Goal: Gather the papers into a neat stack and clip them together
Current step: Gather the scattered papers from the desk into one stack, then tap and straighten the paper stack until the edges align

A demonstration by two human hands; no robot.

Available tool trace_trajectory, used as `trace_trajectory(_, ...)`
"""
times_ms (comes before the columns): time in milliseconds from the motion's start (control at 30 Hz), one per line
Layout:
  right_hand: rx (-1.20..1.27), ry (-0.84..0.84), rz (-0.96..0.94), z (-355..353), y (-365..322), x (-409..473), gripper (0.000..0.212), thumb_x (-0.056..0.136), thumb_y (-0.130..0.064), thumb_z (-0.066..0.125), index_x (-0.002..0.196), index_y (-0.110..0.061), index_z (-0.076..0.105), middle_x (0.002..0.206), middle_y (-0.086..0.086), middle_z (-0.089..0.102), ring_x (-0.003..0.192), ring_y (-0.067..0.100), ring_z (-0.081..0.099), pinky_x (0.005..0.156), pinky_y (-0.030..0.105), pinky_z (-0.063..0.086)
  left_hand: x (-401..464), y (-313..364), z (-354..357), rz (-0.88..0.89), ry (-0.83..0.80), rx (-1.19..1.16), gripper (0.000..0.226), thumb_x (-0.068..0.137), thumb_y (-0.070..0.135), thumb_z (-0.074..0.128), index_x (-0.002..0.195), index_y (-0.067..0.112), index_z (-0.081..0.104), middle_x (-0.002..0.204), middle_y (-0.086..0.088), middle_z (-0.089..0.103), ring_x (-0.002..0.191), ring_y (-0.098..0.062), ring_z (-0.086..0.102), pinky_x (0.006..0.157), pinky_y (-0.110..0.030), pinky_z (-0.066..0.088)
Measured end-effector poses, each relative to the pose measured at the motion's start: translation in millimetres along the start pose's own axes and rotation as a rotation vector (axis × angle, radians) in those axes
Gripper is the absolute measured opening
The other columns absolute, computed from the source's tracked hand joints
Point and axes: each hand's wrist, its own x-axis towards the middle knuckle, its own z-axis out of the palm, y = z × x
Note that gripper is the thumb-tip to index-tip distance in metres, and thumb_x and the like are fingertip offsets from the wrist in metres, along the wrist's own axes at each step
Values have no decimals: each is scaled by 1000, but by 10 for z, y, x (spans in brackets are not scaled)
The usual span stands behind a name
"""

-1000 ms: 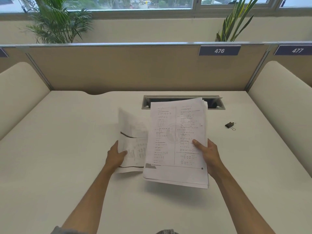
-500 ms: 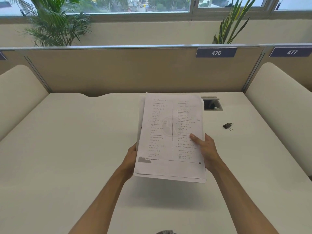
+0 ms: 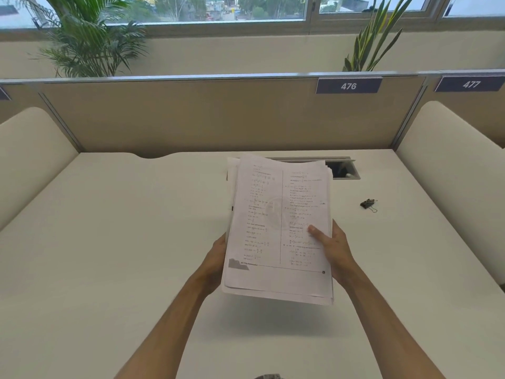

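A stack of printed papers [image 3: 276,214] is held above the white desk [image 3: 123,242], its sheets slightly uneven at the top and bottom edges. My left hand [image 3: 216,258] grips the stack's left edge, its fingers mostly hidden beneath the sheets. My right hand [image 3: 332,248] holds the right edge with the thumb pressed on the top page. A small black binder clip [image 3: 369,204] lies on the desk to the right of the papers, apart from both hands.
A cable slot [image 3: 341,169] is set into the desk behind the papers. A beige partition [image 3: 191,116] closes the back; padded side panels [image 3: 448,170] flank the desk left and right. Plants stand behind the partition.
One second ago my left hand held a separate sheet beside the stack. That sheet has been brought in with the rest, and both hands now hold one stack.
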Motion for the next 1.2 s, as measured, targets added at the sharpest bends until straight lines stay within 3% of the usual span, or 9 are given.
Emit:
trace_trajectory(133,-134,-1,-168,66,-153,-95,35,94,-21,62,129,-20,54,115,-3,69,92,11,72,67,26,60,80,176,-103,0,-67,-211,55,100,53,26,135,24,55,131,-4,65,120,-25,62,96,-44,53)
trace_trajectory(200,-195,-5,-261,128,-251,-141,36,95,-22,61,129,-22,49,114,-8,65,92,10,71,62,19,57,136,278,-106,70,-61,-151,44,96,40,47,134,19,56,132,-8,64,119,-28,63,95,-46,54)
trace_trajectory(267,-211,-9,-344,195,-333,-165,41,95,-21,60,132,-24,43,115,-13,61,97,9,68,63,16,56,196,387,-98,126,8,-135,33,88,17,64,122,14,63,123,-11,69,109,-31,68,84,-43,59)
trace_trajectory(333,-208,-11,-383,234,-371,-153,41,96,-21,59,134,-22,45,116,-10,62,99,7,67,67,19,59,252,461,-101,178,22,-134,31,86,6,66,116,14,65,117,-9,72,104,-30,70,79,-42,60)
trace_trajectory(433,-167,-12,-339,247,-358,-99,31,96,-20,58,126,-10,60,111,3,69,91,11,71,71,29,62,295,546,-111,207,-21,-109,36,85,6,69,119,18,64,119,-9,71,105,-30,69,84,-49,59)
trace_trajectory(700,-76,20,-276,251,-280,-9,22,95,-17,61,113,-8,68,103,7,72,88,23,69,66,23,59,315,617,-57,332,-14,-111,36,80,4,69,99,34,73,104,-2,73,101,-29,67,89,-60,54)
trace_trajectory(833,-63,28,-312,268,-366,-16,19,94,-15,62,110,-9,69,104,8,72,89,25,69,70,29,61,315,744,-27,379,-20,-77,37,74,6,70,93,38,75,100,1,74,99,-28,67,87,-58,55)
trace_trajectory(1000,-46,66,-338,315,-488,-48,29,83,-13,76,110,-6,68,98,4,73,81,12,73,65,24,59,314,817,-36,390,-19,-43,32,72,9,77,97,28,78,104,-2,75,99,-27,70,88,-52,57)
trace_trajectory(1200,-58,67,-393,331,-507,-108,28,78,-7,78,105,-7,69,95,-1,72,76,6,72,64,23,60,264,811,4,400,-9,32,34,70,16,79,99,34,75,102,-2,75,100,-30,68,81,-49,59)
